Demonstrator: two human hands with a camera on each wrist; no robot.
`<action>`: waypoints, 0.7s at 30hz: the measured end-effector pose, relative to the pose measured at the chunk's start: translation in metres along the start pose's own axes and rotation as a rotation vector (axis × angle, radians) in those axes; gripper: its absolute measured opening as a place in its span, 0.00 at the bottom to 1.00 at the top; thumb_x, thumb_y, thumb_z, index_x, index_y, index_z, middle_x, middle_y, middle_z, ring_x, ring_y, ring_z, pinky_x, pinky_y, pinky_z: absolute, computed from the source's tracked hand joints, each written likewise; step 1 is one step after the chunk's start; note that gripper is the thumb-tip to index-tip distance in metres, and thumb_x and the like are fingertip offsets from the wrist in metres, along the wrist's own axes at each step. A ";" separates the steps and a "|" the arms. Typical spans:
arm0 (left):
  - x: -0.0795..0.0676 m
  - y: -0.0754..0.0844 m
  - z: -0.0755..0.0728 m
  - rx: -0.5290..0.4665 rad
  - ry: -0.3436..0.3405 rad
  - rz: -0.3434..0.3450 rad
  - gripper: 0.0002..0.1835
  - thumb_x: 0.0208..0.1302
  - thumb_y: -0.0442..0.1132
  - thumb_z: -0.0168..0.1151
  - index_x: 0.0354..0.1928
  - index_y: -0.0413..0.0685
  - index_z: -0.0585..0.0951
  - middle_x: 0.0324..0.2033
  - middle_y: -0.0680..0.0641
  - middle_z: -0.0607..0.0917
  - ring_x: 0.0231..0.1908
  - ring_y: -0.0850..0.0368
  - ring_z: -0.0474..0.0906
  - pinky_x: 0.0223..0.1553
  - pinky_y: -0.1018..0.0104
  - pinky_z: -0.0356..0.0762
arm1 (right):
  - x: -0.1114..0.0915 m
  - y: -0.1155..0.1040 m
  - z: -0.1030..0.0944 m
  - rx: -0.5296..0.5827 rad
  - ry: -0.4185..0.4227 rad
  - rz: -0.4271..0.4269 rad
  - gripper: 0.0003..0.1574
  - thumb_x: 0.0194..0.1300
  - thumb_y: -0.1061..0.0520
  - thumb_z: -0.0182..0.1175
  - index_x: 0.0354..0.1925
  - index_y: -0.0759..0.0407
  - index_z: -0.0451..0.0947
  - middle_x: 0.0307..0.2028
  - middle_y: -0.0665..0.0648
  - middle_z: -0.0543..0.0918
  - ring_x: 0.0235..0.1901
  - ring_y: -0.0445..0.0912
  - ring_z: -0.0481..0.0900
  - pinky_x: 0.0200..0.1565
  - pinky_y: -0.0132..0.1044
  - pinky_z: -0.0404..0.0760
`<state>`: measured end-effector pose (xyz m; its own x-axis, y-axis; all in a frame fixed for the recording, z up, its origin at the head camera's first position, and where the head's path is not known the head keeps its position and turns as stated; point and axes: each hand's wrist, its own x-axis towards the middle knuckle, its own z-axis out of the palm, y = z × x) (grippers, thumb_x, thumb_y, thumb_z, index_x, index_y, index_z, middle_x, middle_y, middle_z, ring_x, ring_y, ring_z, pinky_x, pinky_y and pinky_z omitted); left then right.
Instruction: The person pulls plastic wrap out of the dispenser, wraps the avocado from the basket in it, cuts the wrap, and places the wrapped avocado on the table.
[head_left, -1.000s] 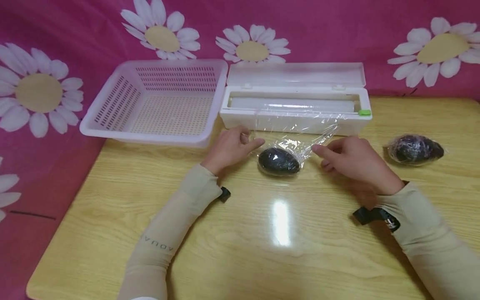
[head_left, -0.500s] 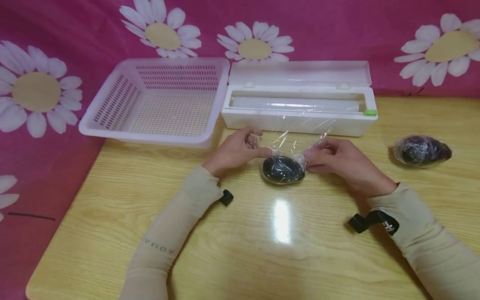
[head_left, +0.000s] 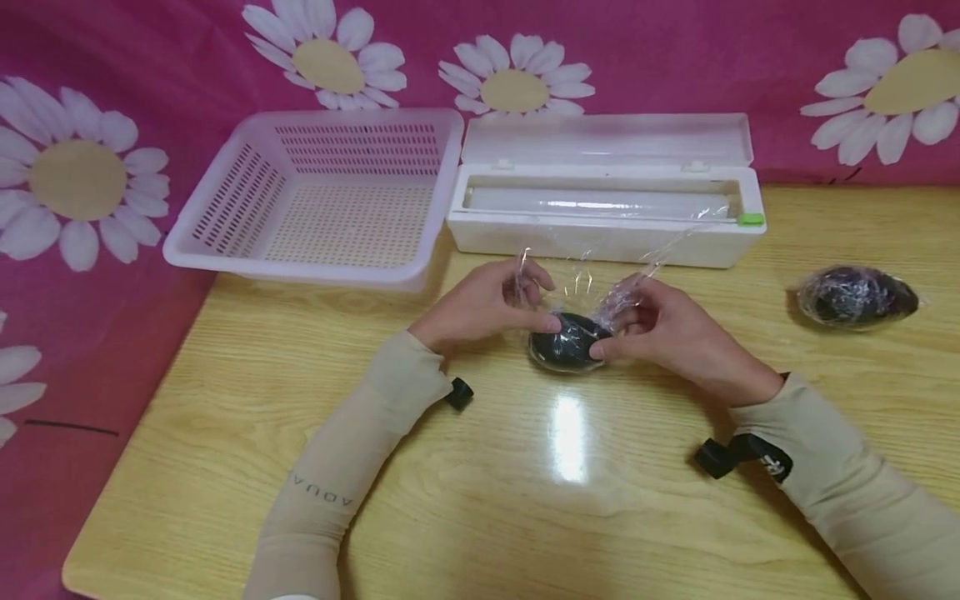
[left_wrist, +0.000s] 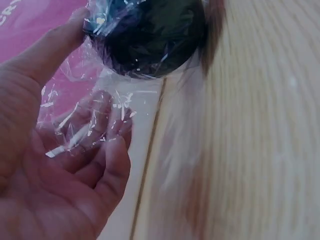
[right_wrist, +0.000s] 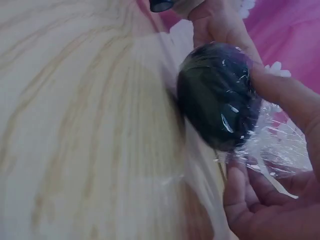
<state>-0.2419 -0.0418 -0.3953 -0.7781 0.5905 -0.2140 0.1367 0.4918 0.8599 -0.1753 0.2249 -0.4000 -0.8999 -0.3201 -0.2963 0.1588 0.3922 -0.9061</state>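
A dark avocado lies on the table in the head view, clear plastic wrap drawn over and around it. My left hand holds its left end, the thumb on top and the fingers bent behind among loose film. At the other end my right hand holds it, thumb on the skin and curled fingers behind and under gathered film. In the right wrist view the avocado looks glossy under the film. Film still runs back to the roll in the white dispenser box.
The dispenser's lid stands raised at the back, with a green slider at its front right. Left of it is a pale plastic basket. Another film-wrapped avocado lies on the right of the wooden table.
Both hands have closed in on the avocado, bringing the film down around it. The thumbs now rest on it. It has shifted slightly toward the near side and right.
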 end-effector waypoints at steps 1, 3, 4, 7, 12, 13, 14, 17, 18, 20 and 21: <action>0.000 -0.001 0.000 -0.015 -0.001 0.001 0.25 0.56 0.50 0.80 0.52 0.49 0.81 0.39 0.49 0.84 0.40 0.55 0.78 0.45 0.62 0.78 | 0.000 0.000 0.001 -0.026 0.014 -0.001 0.36 0.56 0.50 0.79 0.56 0.57 0.72 0.43 0.54 0.84 0.41 0.43 0.83 0.43 0.34 0.83; 0.000 -0.004 0.000 -0.046 -0.001 0.003 0.21 0.57 0.48 0.79 0.45 0.48 0.80 0.35 0.51 0.82 0.37 0.56 0.75 0.43 0.63 0.76 | 0.001 0.001 0.002 -0.060 0.036 -0.001 0.34 0.56 0.48 0.79 0.54 0.57 0.74 0.43 0.54 0.84 0.40 0.44 0.82 0.42 0.34 0.82; 0.001 -0.005 0.000 -0.060 0.000 0.008 0.19 0.57 0.47 0.79 0.42 0.48 0.79 0.33 0.52 0.80 0.36 0.56 0.74 0.42 0.63 0.75 | 0.002 0.001 0.002 -0.073 0.045 -0.001 0.34 0.56 0.47 0.79 0.53 0.57 0.74 0.43 0.55 0.84 0.41 0.45 0.81 0.43 0.34 0.81; 0.002 -0.008 0.000 -0.081 0.007 0.022 0.18 0.59 0.47 0.78 0.31 0.51 0.75 0.26 0.54 0.73 0.33 0.58 0.70 0.38 0.65 0.71 | 0.004 0.002 0.003 -0.098 0.075 -0.014 0.32 0.56 0.45 0.79 0.50 0.56 0.76 0.43 0.53 0.84 0.40 0.45 0.80 0.42 0.34 0.79; 0.003 -0.012 0.001 -0.080 0.010 0.037 0.24 0.63 0.48 0.75 0.23 0.54 0.66 0.20 0.56 0.64 0.30 0.59 0.66 0.36 0.65 0.66 | 0.007 0.005 0.002 -0.126 0.129 -0.048 0.28 0.56 0.46 0.79 0.45 0.56 0.76 0.41 0.49 0.81 0.41 0.44 0.77 0.43 0.33 0.76; 0.003 -0.012 0.001 -0.076 0.010 0.037 0.24 0.63 0.49 0.74 0.23 0.54 0.66 0.20 0.56 0.64 0.29 0.59 0.65 0.36 0.65 0.66 | 0.008 0.005 0.001 -0.122 0.134 -0.055 0.28 0.56 0.46 0.79 0.46 0.56 0.76 0.42 0.49 0.81 0.42 0.44 0.77 0.44 0.33 0.76; 0.004 -0.013 0.001 -0.075 0.009 0.041 0.25 0.64 0.48 0.74 0.23 0.54 0.65 0.20 0.56 0.63 0.28 0.59 0.65 0.36 0.65 0.66 | 0.009 0.006 0.001 -0.114 0.139 -0.059 0.29 0.56 0.47 0.79 0.48 0.56 0.75 0.42 0.49 0.82 0.43 0.44 0.77 0.45 0.34 0.75; 0.004 -0.013 0.001 -0.073 0.010 0.044 0.25 0.65 0.48 0.73 0.22 0.54 0.65 0.19 0.56 0.62 0.27 0.59 0.63 0.34 0.66 0.65 | 0.011 0.006 0.001 -0.098 0.151 -0.072 0.32 0.57 0.50 0.79 0.55 0.52 0.74 0.43 0.48 0.85 0.44 0.44 0.79 0.47 0.33 0.75; 0.004 -0.013 0.001 -0.070 0.013 0.044 0.25 0.65 0.48 0.73 0.22 0.54 0.64 0.19 0.56 0.62 0.27 0.59 0.63 0.34 0.66 0.64 | 0.012 0.006 0.001 -0.101 0.151 -0.080 0.33 0.57 0.51 0.79 0.56 0.51 0.74 0.43 0.47 0.86 0.44 0.44 0.79 0.47 0.33 0.74; 0.004 -0.012 0.001 -0.071 0.019 0.050 0.25 0.66 0.47 0.72 0.22 0.54 0.65 0.20 0.56 0.63 0.28 0.59 0.64 0.34 0.66 0.64 | 0.013 0.005 0.001 -0.111 0.164 -0.099 0.31 0.57 0.52 0.79 0.56 0.49 0.76 0.40 0.47 0.87 0.42 0.44 0.80 0.46 0.33 0.75; 0.004 -0.012 0.002 -0.074 0.021 0.054 0.25 0.66 0.47 0.72 0.22 0.54 0.64 0.21 0.55 0.63 0.28 0.59 0.64 0.34 0.66 0.65 | 0.013 0.005 0.001 -0.124 0.166 -0.114 0.29 0.57 0.52 0.79 0.54 0.49 0.78 0.39 0.47 0.87 0.41 0.43 0.80 0.45 0.32 0.75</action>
<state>-0.2456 -0.0445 -0.4071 -0.7839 0.6006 -0.1576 0.1333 0.4107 0.9020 -0.1858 0.2221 -0.4091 -0.9653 -0.2258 -0.1313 0.0108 0.4678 -0.8838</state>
